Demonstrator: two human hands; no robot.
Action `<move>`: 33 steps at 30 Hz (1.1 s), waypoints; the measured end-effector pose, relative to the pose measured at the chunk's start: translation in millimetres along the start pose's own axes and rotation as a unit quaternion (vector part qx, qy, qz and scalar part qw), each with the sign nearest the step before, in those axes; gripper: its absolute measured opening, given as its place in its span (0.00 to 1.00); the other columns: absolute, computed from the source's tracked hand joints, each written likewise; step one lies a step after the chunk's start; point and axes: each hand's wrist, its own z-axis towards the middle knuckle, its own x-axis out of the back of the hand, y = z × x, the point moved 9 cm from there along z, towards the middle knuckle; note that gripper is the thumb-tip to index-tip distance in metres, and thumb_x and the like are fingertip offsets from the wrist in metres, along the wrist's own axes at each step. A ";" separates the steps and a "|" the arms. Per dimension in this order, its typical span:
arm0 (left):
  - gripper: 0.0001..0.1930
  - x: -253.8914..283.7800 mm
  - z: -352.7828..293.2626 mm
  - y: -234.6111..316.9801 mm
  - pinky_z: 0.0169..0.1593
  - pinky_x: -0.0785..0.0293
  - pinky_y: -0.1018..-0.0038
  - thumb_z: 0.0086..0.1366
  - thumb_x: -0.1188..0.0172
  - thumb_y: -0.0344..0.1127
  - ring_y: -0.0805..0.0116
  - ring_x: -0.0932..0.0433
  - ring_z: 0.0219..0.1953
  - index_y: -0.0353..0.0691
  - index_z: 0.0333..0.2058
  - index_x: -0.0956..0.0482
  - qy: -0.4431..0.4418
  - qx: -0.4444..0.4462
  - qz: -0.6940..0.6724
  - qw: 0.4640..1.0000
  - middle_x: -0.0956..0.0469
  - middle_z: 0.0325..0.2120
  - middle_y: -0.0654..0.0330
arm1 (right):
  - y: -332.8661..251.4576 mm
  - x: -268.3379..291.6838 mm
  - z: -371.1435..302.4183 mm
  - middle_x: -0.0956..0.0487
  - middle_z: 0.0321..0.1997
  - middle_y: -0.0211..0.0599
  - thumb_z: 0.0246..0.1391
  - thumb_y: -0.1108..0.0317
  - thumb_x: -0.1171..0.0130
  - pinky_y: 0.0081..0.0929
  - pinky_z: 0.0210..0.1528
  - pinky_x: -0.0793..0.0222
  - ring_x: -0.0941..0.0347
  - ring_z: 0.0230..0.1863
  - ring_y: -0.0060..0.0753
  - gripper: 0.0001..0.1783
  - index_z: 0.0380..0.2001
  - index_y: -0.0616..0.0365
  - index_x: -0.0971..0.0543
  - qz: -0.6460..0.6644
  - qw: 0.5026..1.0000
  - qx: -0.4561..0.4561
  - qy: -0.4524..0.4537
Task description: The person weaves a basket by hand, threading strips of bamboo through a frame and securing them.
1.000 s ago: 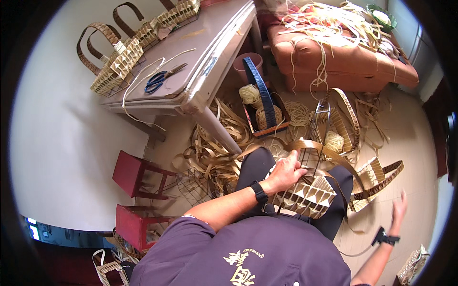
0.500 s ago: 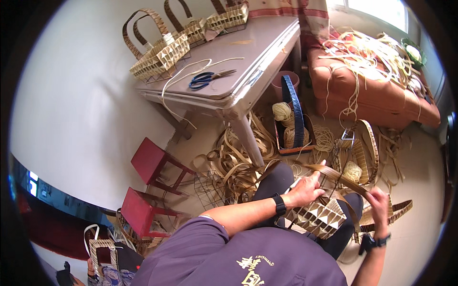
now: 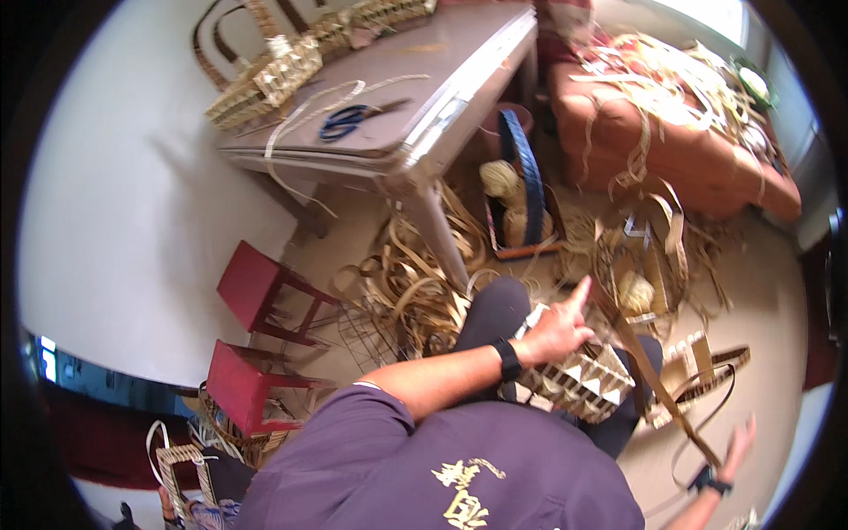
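Observation:
A small woven basket with a cream and brown triangle pattern sits tilted on my lap between my knees. My left hand lies at its rim, with the index finger stretched out and the other fingers curled against the basket. A long brown flat strip slants from near that fingertip across the basket towards the lower right. At the strip's lower end is my right hand, out to the side, its fingers blurred but stretched apart. The strip passes close to this wrist; no grip on it shows.
The table bears baskets and blue-handled scissors. Brown strips pile up below it, beside two red stools. A blue-handled basket holds cream yarn balls. Further baskets stand to the right, before an orange sofa.
My right hand has swung down and outward to the right, its fingers spreading. The brown strip now stretches in a long slant. My left hand stays by the basket; the whole view has shifted.

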 end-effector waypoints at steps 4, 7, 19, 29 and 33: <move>0.54 20.6 -8.9 6.4 0.37 0.25 0.67 0.62 0.31 0.31 0.63 0.22 0.26 0.36 0.77 0.61 -0.001 0.014 0.023 1.000 0.22 0.22 0.56 | -11.0 2.6 -26.6 0.24 0.68 0.46 0.58 0.73 0.39 0.34 0.73 0.39 0.30 0.70 0.38 0.33 0.68 0.58 0.28 -0.011 1.000 -0.017 -0.009; 0.53 16.7 -5.9 7.2 0.38 0.25 0.69 0.63 0.31 0.31 0.67 0.22 0.27 0.37 0.77 0.61 -0.016 0.014 0.037 0.999 0.20 0.23 0.57 | -120.1 -85.9 21.1 0.19 0.60 0.46 0.58 0.72 0.38 0.33 0.67 0.32 0.24 0.62 0.36 0.25 0.60 0.59 0.22 0.069 0.990 0.082 -0.087; 0.39 22.5 -8.4 12.5 0.34 0.28 0.71 0.65 0.32 0.31 0.75 0.30 0.24 0.30 0.71 0.40 -0.010 -0.022 0.027 0.999 0.27 0.19 0.59 | 123.9 74.9 -119.5 0.19 0.31 0.22 0.63 0.63 0.40 0.21 0.34 0.32 0.27 0.31 0.17 0.13 0.41 0.61 0.14 0.147 0.964 -0.204 0.085; 0.10 7.5 -8.9 -12.8 0.39 0.25 0.81 0.72 0.37 0.29 0.84 0.22 0.33 0.36 0.50 0.18 -0.116 0.079 -0.117 0.983 0.16 0.32 0.69 | 42.7 114.3 -148.4 0.19 0.61 0.43 0.62 0.74 0.46 0.33 0.65 0.31 0.23 0.61 0.37 0.24 0.62 0.62 0.22 -0.030 0.977 -0.134 0.166; 0.09 12.8 -10.4 -15.5 0.38 0.26 0.81 0.72 0.37 0.29 0.85 0.22 0.33 0.36 0.48 0.18 -0.129 0.133 -0.190 0.964 0.16 0.33 0.68 | -97.5 -51.4 -21.7 0.16 0.53 0.47 0.66 0.62 0.40 0.32 0.57 0.26 0.20 0.54 0.42 0.21 0.58 0.60 0.20 -0.013 1.000 0.018 -0.022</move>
